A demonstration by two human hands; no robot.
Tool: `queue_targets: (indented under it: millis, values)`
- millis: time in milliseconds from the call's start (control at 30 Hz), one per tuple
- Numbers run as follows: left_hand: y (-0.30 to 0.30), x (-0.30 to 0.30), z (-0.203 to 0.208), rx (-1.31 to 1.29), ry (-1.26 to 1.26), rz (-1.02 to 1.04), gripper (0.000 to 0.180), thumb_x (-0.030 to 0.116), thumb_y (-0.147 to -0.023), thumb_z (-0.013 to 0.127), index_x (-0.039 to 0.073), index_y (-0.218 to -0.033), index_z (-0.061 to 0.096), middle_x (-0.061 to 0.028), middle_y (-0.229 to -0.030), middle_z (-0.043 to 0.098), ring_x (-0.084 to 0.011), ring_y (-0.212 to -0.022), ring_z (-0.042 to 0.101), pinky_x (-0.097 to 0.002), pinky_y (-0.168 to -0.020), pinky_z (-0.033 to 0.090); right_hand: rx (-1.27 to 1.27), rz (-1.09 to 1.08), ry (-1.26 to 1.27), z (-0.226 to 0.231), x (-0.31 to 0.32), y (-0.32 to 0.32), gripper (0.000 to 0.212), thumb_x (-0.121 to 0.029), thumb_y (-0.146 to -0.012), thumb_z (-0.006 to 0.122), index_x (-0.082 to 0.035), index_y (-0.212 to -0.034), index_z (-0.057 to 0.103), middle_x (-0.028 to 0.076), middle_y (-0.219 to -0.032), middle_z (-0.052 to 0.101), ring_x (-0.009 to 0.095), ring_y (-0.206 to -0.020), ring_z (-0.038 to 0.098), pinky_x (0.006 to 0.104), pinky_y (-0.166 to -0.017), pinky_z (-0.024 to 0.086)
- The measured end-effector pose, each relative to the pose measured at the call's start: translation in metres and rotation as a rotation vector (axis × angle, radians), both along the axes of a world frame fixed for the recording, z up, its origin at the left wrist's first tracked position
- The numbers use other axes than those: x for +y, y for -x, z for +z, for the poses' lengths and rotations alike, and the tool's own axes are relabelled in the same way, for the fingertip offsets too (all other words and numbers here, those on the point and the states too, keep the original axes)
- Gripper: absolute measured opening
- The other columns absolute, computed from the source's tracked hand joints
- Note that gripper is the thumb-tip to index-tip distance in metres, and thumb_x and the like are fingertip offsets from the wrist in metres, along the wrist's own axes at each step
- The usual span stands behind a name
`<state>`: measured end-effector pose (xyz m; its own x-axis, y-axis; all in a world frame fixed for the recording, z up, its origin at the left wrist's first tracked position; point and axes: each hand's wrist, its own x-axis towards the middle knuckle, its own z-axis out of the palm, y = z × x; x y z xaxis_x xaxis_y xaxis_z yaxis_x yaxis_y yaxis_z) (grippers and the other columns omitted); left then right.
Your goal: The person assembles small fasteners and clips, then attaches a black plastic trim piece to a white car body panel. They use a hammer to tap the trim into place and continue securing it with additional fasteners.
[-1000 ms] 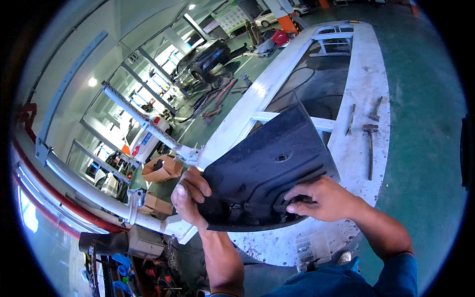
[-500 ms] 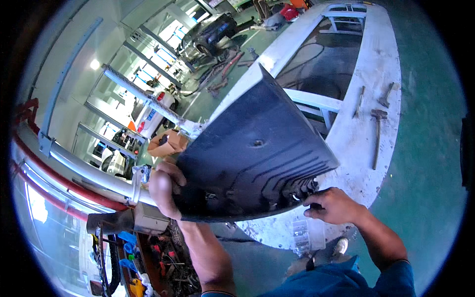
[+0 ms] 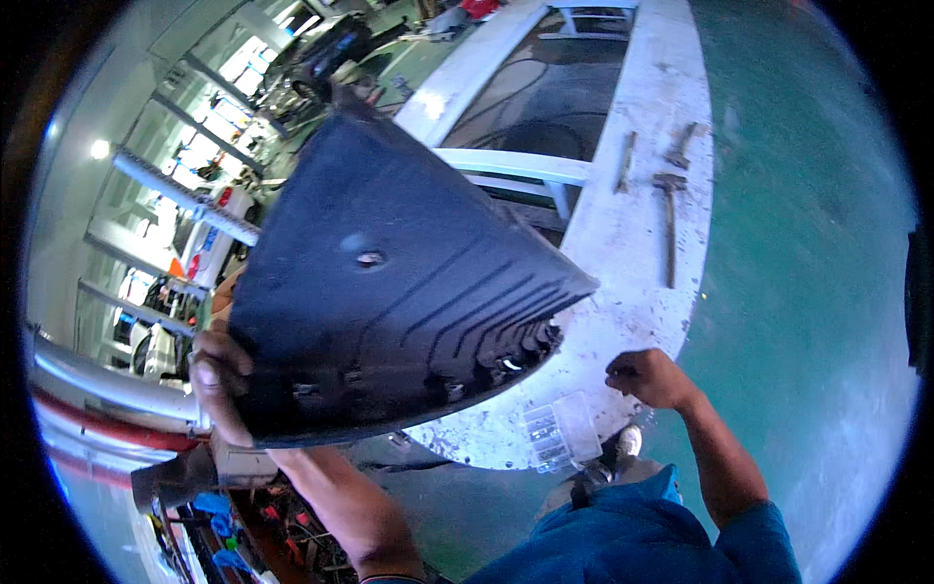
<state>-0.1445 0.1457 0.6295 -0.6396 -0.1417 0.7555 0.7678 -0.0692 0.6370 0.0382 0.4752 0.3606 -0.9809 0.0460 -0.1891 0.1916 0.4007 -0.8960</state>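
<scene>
A large black plastic panel (image 3: pixel 428 263), ribbed along its right side and with a small hole near its middle, is held up tilted before me. My left hand (image 3: pixel 222 380) grips its lower left edge, the fingers wrapped over the rim. Along the panel's lower edge are several clip-like fittings, one with a bright spot (image 3: pixel 512 365). My right hand (image 3: pixel 650 378) hangs in the air to the right of the panel, apart from it. Its fingers are curled together, and whatever is between them is hidden.
Beyond the panel stands a long white frame bench (image 3: pixel 623 243). On it lie a hammer (image 3: pixel 669 229), a second hammer-like tool (image 3: pixel 683 146) and a thin rod (image 3: pixel 626 161). A clear compartment box (image 3: pixel 562 433) sits at its near end. Tool clutter (image 3: pixel 282 526) fills the lower left.
My right hand has come away from the panel's lower right edge and is now apart from it. The panel and left hand have shifted left in view, along with the whole scene.
</scene>
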Motion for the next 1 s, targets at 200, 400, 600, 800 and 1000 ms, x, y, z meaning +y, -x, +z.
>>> queue_targets:
  millis: [200,400,600,800,1000]
  values:
    - [0.014,-0.017,0.003,-0.128,-0.179,-0.078,0.032,0.034,-0.097,0.045,0.008,-0.079,0.048,0.0004,-0.071,0.032,-0.0135,-0.071,0.035,-0.0308,-0.078,0.032,-0.130,-0.133,0.008,-0.010,0.004,-0.008,0.025,-0.024,-0.089,0.068,-0.003,-0.101,0.072,0.013,-0.081,0.072,0.022,-0.071,0.069,0.0367,-0.068,0.054]
    - [0.051,-0.045,-0.016,-0.111,-0.245,-0.307,0.030,0.034,-0.098,0.048,0.009,-0.082,0.048,0.0029,-0.071,0.030,-0.0112,-0.069,0.034,-0.0317,-0.077,0.032,-0.271,-0.189,-0.021,-0.042,0.004,-0.039,0.028,-0.028,-0.089,0.068,-0.003,-0.101,0.072,0.013,-0.086,0.073,0.023,-0.077,0.070,0.0372,-0.073,0.055]
    - [0.094,-0.154,-0.028,-0.088,-0.043,-0.485,0.048,0.030,-0.100,0.036,0.003,-0.138,0.050,-0.0098,-0.126,0.062,-0.0234,-0.118,0.055,-0.0411,-0.112,0.037,-0.298,-0.233,0.122,-0.093,0.071,-0.036,0.028,-0.026,-0.089,0.069,0.000,-0.099,0.072,0.013,-0.086,0.073,0.020,-0.072,0.070,0.0357,-0.069,0.057]
    - [0.090,0.001,-0.139,-0.391,0.018,-0.194,0.042,0.030,-0.099,0.038,0.004,-0.129,0.051,-0.0097,-0.120,0.061,-0.0230,-0.113,0.054,-0.0400,-0.107,0.037,-0.476,-0.261,-0.131,-0.254,0.221,0.005,0.027,-0.028,-0.087,0.068,-0.003,-0.097,0.074,0.011,-0.083,0.073,0.022,-0.072,0.070,0.0358,-0.065,0.058]
    - [0.094,0.191,-0.264,-0.819,0.202,-0.092,0.036,0.030,-0.098,0.040,0.004,-0.121,0.052,-0.0097,-0.113,0.059,-0.0226,-0.107,0.053,-0.0388,-0.102,0.037,-0.469,-0.235,-0.551,-0.316,0.347,0.149,0.037,-0.037,-0.088,0.056,-0.006,-0.097,0.073,0.019,-0.106,0.071,0.040,-0.097,0.068,0.0485,-0.085,0.055]
